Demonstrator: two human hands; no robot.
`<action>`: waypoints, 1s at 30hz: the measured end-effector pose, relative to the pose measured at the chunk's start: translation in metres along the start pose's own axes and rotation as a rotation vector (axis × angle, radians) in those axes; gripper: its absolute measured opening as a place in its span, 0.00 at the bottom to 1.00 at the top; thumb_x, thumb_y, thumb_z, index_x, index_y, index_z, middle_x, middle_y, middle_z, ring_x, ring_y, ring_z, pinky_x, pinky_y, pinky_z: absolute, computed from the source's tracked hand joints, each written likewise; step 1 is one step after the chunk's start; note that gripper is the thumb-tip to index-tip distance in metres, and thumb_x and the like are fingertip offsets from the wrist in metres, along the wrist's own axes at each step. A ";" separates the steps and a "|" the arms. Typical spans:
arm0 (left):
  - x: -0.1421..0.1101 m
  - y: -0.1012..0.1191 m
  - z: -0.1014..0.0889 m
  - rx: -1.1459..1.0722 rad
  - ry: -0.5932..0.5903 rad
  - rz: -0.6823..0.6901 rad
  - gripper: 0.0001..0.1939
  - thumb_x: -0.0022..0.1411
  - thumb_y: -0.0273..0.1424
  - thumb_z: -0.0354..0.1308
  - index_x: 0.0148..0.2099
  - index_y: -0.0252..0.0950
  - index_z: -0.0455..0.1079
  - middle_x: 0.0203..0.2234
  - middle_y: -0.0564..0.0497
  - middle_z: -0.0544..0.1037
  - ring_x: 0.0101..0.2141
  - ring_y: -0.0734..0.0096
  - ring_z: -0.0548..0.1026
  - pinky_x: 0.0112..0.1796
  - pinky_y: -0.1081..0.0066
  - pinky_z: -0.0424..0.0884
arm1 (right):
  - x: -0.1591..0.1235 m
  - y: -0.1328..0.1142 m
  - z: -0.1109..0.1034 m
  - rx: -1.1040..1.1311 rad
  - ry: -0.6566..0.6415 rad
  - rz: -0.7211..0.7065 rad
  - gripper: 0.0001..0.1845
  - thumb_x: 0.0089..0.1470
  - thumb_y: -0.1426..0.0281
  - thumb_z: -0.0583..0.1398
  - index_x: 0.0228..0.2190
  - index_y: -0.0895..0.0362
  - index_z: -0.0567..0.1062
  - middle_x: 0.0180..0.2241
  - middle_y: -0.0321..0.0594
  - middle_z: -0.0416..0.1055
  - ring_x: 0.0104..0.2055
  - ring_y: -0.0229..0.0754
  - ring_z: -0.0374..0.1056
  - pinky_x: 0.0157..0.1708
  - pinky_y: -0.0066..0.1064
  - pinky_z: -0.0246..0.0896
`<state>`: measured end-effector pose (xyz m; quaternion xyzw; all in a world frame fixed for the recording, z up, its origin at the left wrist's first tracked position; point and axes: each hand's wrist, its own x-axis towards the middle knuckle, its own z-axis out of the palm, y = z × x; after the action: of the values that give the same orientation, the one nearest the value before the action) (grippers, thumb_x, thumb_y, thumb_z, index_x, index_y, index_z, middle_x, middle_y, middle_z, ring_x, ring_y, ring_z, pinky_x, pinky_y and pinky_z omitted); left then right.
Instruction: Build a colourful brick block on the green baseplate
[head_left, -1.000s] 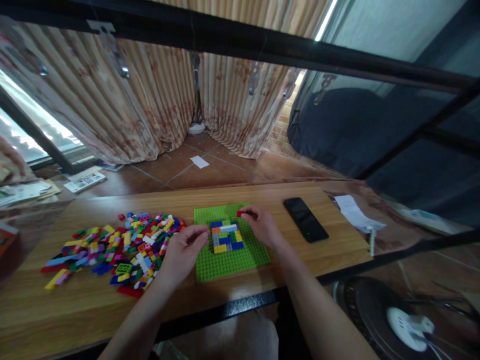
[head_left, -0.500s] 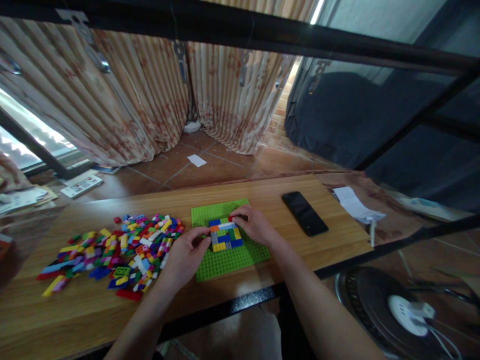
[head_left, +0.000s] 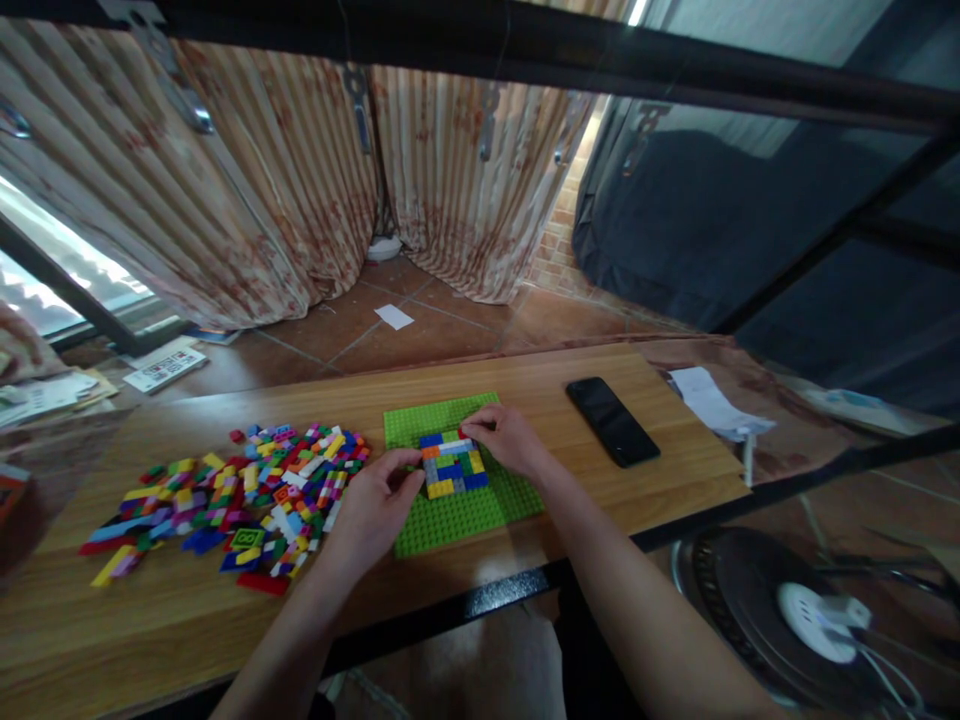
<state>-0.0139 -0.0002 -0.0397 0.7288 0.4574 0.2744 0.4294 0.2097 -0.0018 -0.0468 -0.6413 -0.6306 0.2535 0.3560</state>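
A green baseplate (head_left: 480, 512) lies on the wooden table (head_left: 525, 380) in front of me. On it stands a small flat block of coloured bricks (head_left: 452, 466). My right hand (head_left: 506, 438) is at the block's far right corner, fingers pinched on a small red brick (head_left: 463, 431) that touches the block's top edge. My left hand (head_left: 375, 505) rests at the baseplate's left edge, fingers curled, thumb and forefinger against the block's left side.
A heap of loose coloured bricks (head_left: 225, 495) spreads over the table's left half. A black phone (head_left: 613, 421) lies to the right of the baseplate, and a folded paper (head_left: 709, 402) sits at the right end. A fan (head_left: 795, 610) stands on the floor below.
My right hand has carried the red brick from the baseplate's far edge down to the top of the brick block. My left hand has shifted slightly closer to the block.
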 end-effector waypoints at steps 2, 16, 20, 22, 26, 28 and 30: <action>0.000 -0.001 0.000 -0.005 0.010 0.005 0.13 0.59 0.35 0.54 0.43 0.36 0.74 0.37 0.48 0.80 0.37 0.62 0.78 0.42 0.63 0.73 | 0.001 -0.001 0.000 -0.018 -0.001 0.018 0.07 0.53 0.73 0.62 0.28 0.55 0.82 0.30 0.37 0.78 0.35 0.39 0.72 0.38 0.29 0.63; -0.001 -0.006 0.006 0.016 0.049 -0.014 0.12 0.58 0.35 0.54 0.42 0.37 0.73 0.36 0.49 0.80 0.35 0.63 0.78 0.39 0.64 0.73 | 0.000 0.000 -0.002 -0.088 -0.062 0.041 0.09 0.54 0.67 0.61 0.30 0.53 0.82 0.31 0.37 0.79 0.35 0.41 0.71 0.38 0.31 0.61; -0.002 -0.001 0.001 0.012 0.021 0.013 0.12 0.59 0.36 0.53 0.41 0.37 0.74 0.34 0.50 0.80 0.33 0.65 0.78 0.36 0.67 0.73 | -0.004 0.010 -0.004 0.101 0.025 0.012 0.16 0.57 0.60 0.57 0.34 0.53 0.81 0.33 0.38 0.78 0.39 0.42 0.71 0.42 0.33 0.62; -0.002 0.001 -0.003 0.033 0.022 0.019 0.12 0.60 0.36 0.53 0.41 0.37 0.74 0.34 0.50 0.80 0.33 0.65 0.77 0.34 0.68 0.72 | -0.004 0.015 -0.006 0.259 0.128 0.078 0.22 0.57 0.54 0.54 0.37 0.56 0.80 0.32 0.39 0.77 0.36 0.42 0.71 0.39 0.33 0.64; 0.003 0.001 -0.016 0.059 0.122 0.031 0.12 0.59 0.37 0.54 0.39 0.37 0.75 0.32 0.50 0.81 0.32 0.66 0.77 0.34 0.69 0.71 | 0.001 0.019 -0.007 0.477 0.358 0.247 0.27 0.50 0.48 0.56 0.32 0.60 0.78 0.27 0.42 0.75 0.28 0.40 0.68 0.29 0.30 0.63; 0.005 0.000 -0.025 0.037 0.199 0.029 0.12 0.58 0.37 0.54 0.39 0.37 0.76 0.31 0.50 0.81 0.32 0.66 0.77 0.36 0.69 0.71 | 0.003 0.016 -0.007 0.494 0.434 0.265 0.26 0.49 0.49 0.57 0.31 0.60 0.78 0.26 0.42 0.75 0.26 0.38 0.67 0.27 0.29 0.62; 0.007 -0.002 -0.034 -0.013 0.279 0.017 0.12 0.58 0.37 0.55 0.38 0.37 0.76 0.31 0.50 0.81 0.33 0.66 0.77 0.36 0.69 0.72 | 0.003 0.009 -0.006 0.456 0.478 0.228 0.24 0.52 0.51 0.56 0.30 0.60 0.78 0.26 0.42 0.74 0.26 0.38 0.66 0.27 0.29 0.61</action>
<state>-0.0389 0.0199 -0.0251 0.6845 0.5048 0.3795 0.3643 0.2205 0.0009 -0.0497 -0.6530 -0.3807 0.2686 0.5971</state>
